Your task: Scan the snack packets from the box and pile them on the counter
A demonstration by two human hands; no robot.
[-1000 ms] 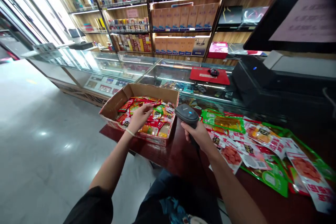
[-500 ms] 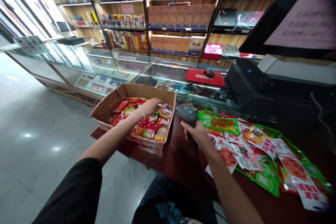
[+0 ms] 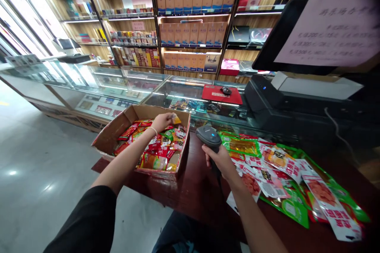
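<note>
My left hand (image 3: 162, 122) is above the cardboard box (image 3: 99, 142), pinching a small yellow snack packet (image 3: 176, 119) near the box's far right corner. Beneath it, red, white and green snack packets (image 3: 162, 148) lie jumbled inside the box. My right hand (image 3: 220, 161) is wrapped round the handle of a dark grey barcode scanner (image 3: 208, 136), its head tilted toward the box. To the right of that hand, larger snack bags (image 3: 282, 158) with green, red and white wrapping are spread in a loose pile.
Box and bags rest on a dark red wooden table (image 3: 190, 187) against a glass display counter (image 3: 166, 85). A red mouse pad (image 3: 208, 94) carrying a mouse (image 3: 226, 91) lies on the glass. A monitor (image 3: 277, 35) and black machine (image 3: 267, 102) stand right; stocked shelves (image 3: 192, 31) line the wall.
My left hand has lifted out of the packets with a yellow one pinched in its fingers. The right hand still holds the scanner. The camera view has shifted slightly.
</note>
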